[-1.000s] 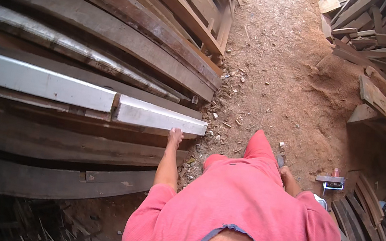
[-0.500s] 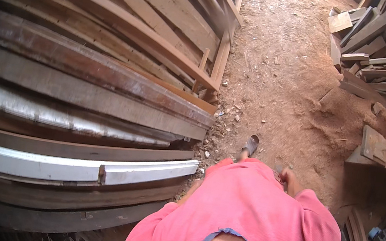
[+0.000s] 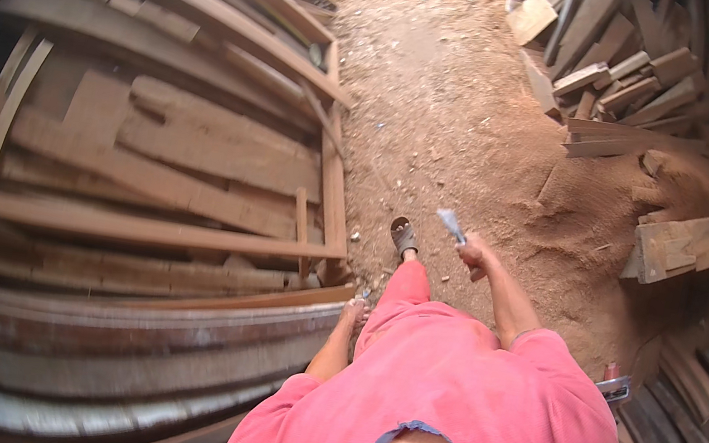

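My right hand is out in front of me over the dirt floor, fingers wrapped round a scraper. Its flat, pale grey blade flares toward the tip and points ahead and to the left. Low on my left side, my left hand hangs beside the ends of the stacked boards. Its fingers look curled, with a small pale bit showing at their tips. What that bit is I cannot make out.
Long boards and a wooden frame line the left side. A path of packed dirt and sawdust runs ahead. Heaped offcuts stand at the far right, with a propped plank nearer. A shiny metal piece lies at my right.
I have moved forward along the boards; the white strips have slid out of view. My right hand has swung out ahead with the scraper, and my left hand has come into sight.
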`<state>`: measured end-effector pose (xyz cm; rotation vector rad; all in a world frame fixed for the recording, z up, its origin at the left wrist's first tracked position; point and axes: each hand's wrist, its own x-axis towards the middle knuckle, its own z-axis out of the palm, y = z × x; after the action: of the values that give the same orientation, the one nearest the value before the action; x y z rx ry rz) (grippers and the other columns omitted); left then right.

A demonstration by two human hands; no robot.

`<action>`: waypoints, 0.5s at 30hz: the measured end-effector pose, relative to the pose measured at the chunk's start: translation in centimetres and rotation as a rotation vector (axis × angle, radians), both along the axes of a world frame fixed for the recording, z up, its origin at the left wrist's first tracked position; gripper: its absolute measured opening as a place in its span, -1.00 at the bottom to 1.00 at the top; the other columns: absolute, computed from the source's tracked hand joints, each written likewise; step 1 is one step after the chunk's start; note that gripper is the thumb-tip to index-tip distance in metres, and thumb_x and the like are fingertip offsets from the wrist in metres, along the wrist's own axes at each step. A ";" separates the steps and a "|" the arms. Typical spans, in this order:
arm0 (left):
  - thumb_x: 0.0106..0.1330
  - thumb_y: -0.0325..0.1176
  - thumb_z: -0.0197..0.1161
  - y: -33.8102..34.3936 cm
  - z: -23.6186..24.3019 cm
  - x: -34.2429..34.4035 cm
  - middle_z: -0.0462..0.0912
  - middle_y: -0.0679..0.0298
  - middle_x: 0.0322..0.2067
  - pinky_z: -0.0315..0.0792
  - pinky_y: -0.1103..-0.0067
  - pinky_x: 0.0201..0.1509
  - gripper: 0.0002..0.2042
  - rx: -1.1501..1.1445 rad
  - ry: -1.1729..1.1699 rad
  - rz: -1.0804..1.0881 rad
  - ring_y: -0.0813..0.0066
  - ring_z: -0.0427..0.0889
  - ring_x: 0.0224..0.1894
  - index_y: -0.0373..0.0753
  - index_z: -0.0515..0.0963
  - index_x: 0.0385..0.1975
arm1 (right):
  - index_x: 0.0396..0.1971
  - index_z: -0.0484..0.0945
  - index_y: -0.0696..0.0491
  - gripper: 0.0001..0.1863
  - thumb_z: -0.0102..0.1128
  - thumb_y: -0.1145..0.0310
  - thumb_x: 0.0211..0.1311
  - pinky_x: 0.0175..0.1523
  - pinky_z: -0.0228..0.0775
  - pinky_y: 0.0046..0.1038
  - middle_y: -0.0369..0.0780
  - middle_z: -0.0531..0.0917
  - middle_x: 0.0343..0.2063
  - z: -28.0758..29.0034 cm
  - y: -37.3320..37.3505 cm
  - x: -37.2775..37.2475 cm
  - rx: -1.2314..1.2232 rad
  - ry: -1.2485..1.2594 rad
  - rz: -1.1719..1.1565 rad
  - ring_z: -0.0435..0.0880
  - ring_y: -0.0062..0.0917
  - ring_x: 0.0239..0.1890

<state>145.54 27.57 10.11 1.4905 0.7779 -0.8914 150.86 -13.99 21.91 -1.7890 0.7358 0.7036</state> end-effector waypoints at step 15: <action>0.38 -0.17 0.12 -7.4 5.9 48.2 0.57 0.23 -0.36 0.38 0.52 -0.55 -0.75 0.118 -0.197 -0.508 0.43 0.52 -0.53 -0.19 0.43 -0.11 | -0.41 0.71 0.25 -0.75 0.20 0.36 0.06 -0.28 0.54 -0.25 -0.01 0.72 -0.41 -9.7 -11.7 -0.5 -0.340 0.513 -0.374 0.73 -0.36 -0.35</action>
<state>193.70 20.15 16.04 1.8909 0.3102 -1.0612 150.35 -25.64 12.23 -1.7037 1.5685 0.8236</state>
